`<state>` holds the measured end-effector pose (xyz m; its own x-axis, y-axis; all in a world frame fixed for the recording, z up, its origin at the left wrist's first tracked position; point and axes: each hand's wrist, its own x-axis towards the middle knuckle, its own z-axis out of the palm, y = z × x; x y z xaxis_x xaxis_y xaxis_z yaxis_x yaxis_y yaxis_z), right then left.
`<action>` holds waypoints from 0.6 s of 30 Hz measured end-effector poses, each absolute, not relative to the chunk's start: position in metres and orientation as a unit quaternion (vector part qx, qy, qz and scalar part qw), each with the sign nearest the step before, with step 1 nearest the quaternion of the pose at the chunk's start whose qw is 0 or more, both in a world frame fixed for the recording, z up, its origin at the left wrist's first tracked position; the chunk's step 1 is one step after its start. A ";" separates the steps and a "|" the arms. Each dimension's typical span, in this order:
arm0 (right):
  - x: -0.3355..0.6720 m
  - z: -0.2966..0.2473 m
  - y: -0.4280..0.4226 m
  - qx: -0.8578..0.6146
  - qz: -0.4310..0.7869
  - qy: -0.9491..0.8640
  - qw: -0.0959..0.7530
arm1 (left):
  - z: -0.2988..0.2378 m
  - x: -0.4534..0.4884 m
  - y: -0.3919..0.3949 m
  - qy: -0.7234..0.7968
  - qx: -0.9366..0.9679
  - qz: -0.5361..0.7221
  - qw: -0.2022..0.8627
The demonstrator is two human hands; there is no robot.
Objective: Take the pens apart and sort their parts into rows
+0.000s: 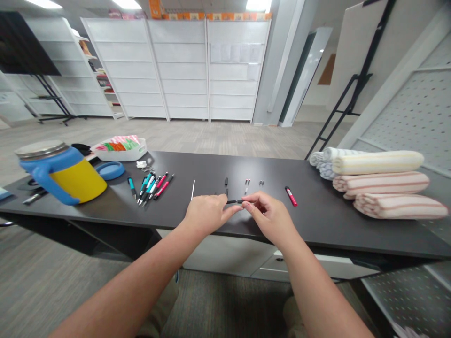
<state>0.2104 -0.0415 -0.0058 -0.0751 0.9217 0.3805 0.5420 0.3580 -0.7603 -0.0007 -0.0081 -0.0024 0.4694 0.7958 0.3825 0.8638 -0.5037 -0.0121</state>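
A thin black pen part (233, 202) spans the gap between my two hands above the table's near side. My left hand (207, 211) is closed, pinching its left end. At its right end my right hand (266, 213) is closed too, fingertips and thumb pressed together. Fingers partly cover the part, so its full shape is hidden. Left of my left hand lies a slim white refill (193, 190). Beyond my hands are a small black piece (226, 181), several small clear and red pieces (247, 184) and tiny dark pieces (261, 183). A short red pen body (291, 196) lies farther right.
Several pens (151, 188) in teal, white, red and black lie left on the dark table (310, 225). Past them stand a blue-yellow mug (75, 176), a blue lid (110, 170) and a white basket (132, 152). Rolled towels (384, 183) are stacked at the right end.
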 end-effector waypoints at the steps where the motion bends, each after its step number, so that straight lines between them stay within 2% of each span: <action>1: 0.211 -0.006 -0.042 -0.526 0.216 -0.693 0.443 | -0.002 -0.001 -0.008 -0.489 -0.850 -0.169 0.098; 11: 0.213 -0.012 -0.039 -0.546 0.210 -0.625 0.516 | 0.001 0.000 -0.008 -0.491 -0.850 -0.172 0.085; 18: 0.213 -0.010 -0.039 -0.558 0.224 -0.632 0.489 | -0.004 -0.005 -0.005 -0.484 -0.841 -0.236 0.054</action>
<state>0.2128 -0.0387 -0.0099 0.1003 0.9243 0.3683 0.4853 0.2777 -0.8291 -0.0047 -0.0046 -0.0041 0.4207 0.7880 0.4494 0.8394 -0.5260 0.1365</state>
